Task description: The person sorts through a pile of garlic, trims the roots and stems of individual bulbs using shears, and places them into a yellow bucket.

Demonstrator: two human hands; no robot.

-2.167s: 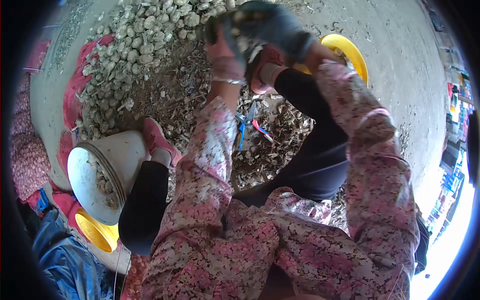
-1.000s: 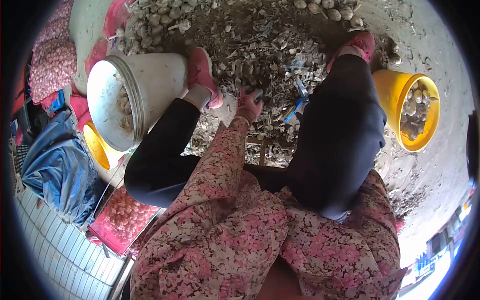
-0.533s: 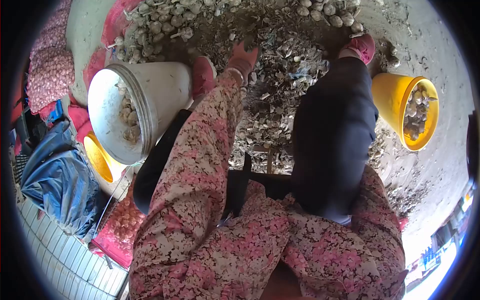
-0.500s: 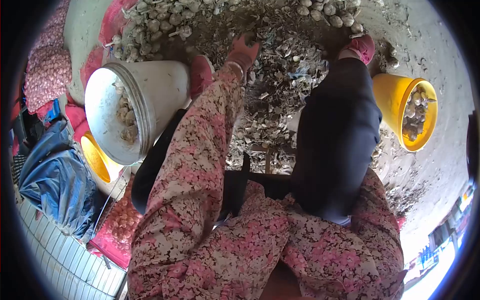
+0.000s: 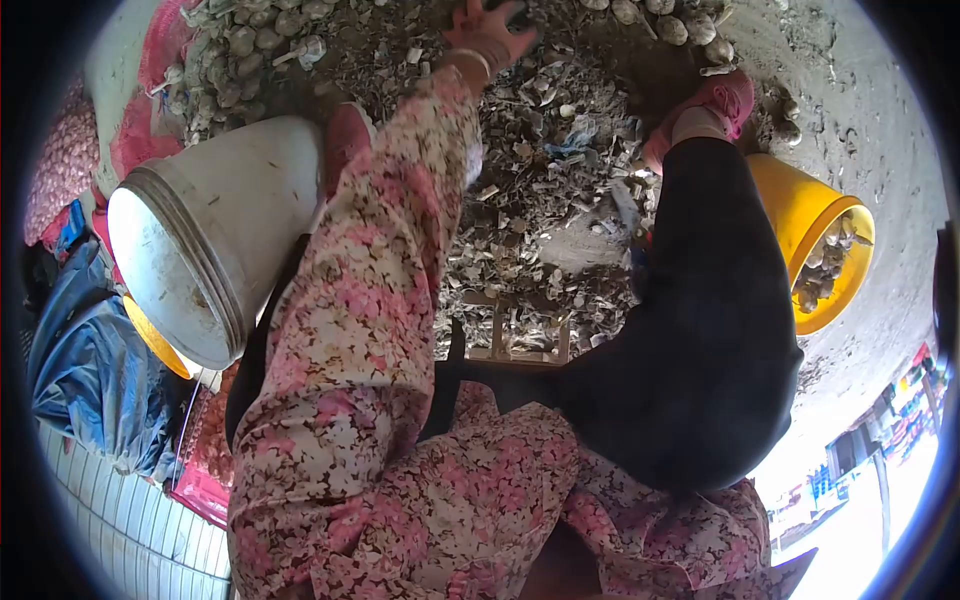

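Note:
My left hand, in a pinkish-orange glove, reaches to the top edge of the view over the littered ground. Its fingers are spread, and I see nothing held in them. Dry garlic skins and bits lie beneath and around it. To its left is a pile of garlic bulbs; more garlic bulbs lie to its right. My right hand is out of sight.
A white bucket lies tipped by my left foot. Beside my right leg, a yellow bucket holds garlic. Blue plastic sheeting and a mesh sack are at left. A wooden frame sits between my legs.
My left hand has moved up and slightly right, farther from me. The view has shifted, with the white bucket now farther left and my right knee farther right.

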